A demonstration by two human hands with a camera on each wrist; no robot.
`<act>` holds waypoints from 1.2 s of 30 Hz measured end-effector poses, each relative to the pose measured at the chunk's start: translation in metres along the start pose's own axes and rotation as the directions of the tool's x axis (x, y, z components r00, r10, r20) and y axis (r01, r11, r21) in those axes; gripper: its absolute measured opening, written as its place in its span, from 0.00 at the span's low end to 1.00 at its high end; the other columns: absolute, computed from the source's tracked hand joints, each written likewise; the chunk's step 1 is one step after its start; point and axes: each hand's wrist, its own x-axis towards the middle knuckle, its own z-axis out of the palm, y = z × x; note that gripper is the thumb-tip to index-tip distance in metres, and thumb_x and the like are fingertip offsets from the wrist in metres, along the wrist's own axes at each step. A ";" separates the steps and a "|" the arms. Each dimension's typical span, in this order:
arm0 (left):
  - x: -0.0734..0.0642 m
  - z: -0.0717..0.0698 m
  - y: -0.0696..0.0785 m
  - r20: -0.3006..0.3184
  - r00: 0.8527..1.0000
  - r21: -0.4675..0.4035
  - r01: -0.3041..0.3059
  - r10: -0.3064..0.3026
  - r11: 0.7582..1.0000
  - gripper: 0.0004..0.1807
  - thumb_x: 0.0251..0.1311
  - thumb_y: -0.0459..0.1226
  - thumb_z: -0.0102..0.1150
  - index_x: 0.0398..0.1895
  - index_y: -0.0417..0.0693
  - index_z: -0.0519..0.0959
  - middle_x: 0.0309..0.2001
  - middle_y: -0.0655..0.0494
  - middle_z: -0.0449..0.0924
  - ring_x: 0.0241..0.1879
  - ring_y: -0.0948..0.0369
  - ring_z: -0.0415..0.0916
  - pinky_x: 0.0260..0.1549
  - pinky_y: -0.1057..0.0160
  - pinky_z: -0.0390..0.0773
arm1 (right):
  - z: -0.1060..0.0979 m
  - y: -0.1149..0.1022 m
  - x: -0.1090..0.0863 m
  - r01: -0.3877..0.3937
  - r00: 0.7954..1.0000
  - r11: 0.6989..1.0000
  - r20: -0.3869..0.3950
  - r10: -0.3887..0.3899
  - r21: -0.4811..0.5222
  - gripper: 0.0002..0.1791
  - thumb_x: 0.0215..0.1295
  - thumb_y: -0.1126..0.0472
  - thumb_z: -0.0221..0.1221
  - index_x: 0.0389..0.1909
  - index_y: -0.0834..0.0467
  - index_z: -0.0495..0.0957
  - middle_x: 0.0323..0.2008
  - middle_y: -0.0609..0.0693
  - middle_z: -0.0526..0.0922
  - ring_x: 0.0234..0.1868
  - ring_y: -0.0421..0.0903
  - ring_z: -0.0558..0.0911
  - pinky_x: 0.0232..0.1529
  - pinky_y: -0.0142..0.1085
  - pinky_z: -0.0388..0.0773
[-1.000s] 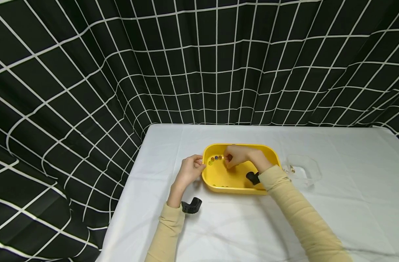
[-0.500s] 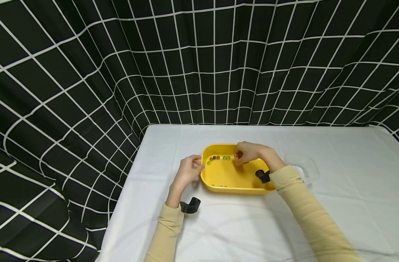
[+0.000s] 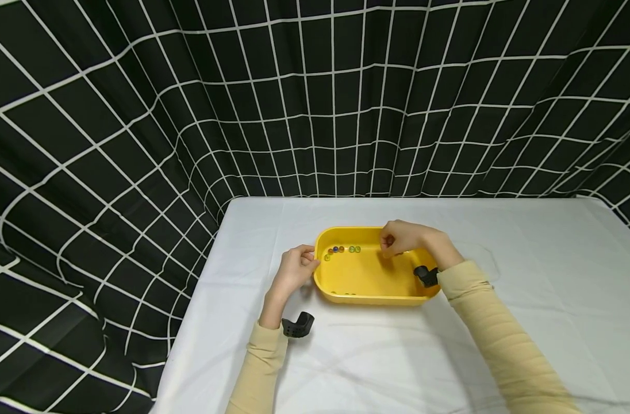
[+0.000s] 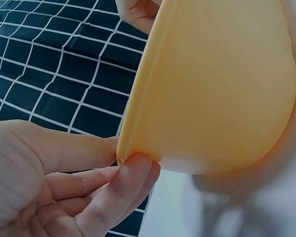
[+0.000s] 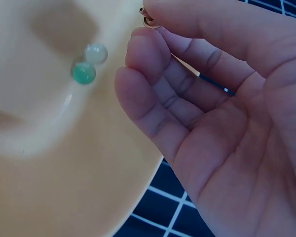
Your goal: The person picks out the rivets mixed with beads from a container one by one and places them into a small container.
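My left hand (image 3: pixel 293 270) pinches the left rim of a yellow plastic basin (image 3: pixel 377 300) between thumb and fingers. The left wrist view shows the basin's outer wall (image 4: pixel 212 94) tilted close beside that hand. Over the far right part of the basin is my right hand (image 3: pixel 402 237), fingers curled. Its thumb and fingertip pinch a small gold-coloured metal piece with a ring (image 5: pixel 149 19), partly covered by the thumb. Two green marbles (image 3: pixel 354 249) lie to its left along the far wall, also visible as glass marbles (image 5: pixel 84 72) in the right wrist view.
More marbles, orange, blue and yellowish (image 3: pixel 335 249), line the basin's far left corner. Several others (image 3: pixel 350 295) show just above the near wall. A clear container (image 3: pixel 493 256) stands right of the basin, mostly behind my right sleeve. White cloth (image 3: pixel 346 351) covers the table.
My right hand has moved right along the far side of the basin, uncovering two green marbles. My right arm now covers most of the clear container. The left hand keeps its grip on the rim.
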 end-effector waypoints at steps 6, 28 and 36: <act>0.001 0.000 0.001 -0.001 1.000 -0.015 0.013 -0.013 1.000 0.19 0.58 0.30 0.58 0.52 0.31 0.74 0.34 0.48 0.76 0.32 0.58 0.76 0.29 0.66 0.78 | -0.004 0.005 -0.010 0.005 1.000 1.000 -0.014 -0.005 0.010 0.07 0.56 0.69 0.60 0.21 0.62 0.74 0.17 0.46 0.68 0.20 0.40 0.67 0.24 0.30 0.63; 0.000 0.000 0.001 -0.002 1.000 -0.015 0.003 -0.003 1.000 0.19 0.57 0.30 0.59 0.52 0.30 0.74 0.33 0.47 0.76 0.31 0.59 0.75 0.29 0.66 0.78 | -0.020 0.023 -0.040 0.006 0.996 1.000 -0.083 -0.008 -0.019 0.06 0.53 0.70 0.60 0.21 0.62 0.74 0.17 0.45 0.67 0.22 0.41 0.66 0.25 0.30 0.63; 0.000 0.000 0.001 -0.007 1.000 -0.015 -0.007 0.007 1.000 0.18 0.57 0.30 0.59 0.51 0.30 0.74 0.33 0.48 0.76 0.31 0.59 0.75 0.29 0.66 0.78 | -0.024 0.031 -0.051 -0.028 0.998 0.999 -0.060 0.031 0.036 0.06 0.56 0.70 0.58 0.22 0.61 0.73 0.17 0.46 0.68 0.19 0.41 0.69 0.22 0.31 0.69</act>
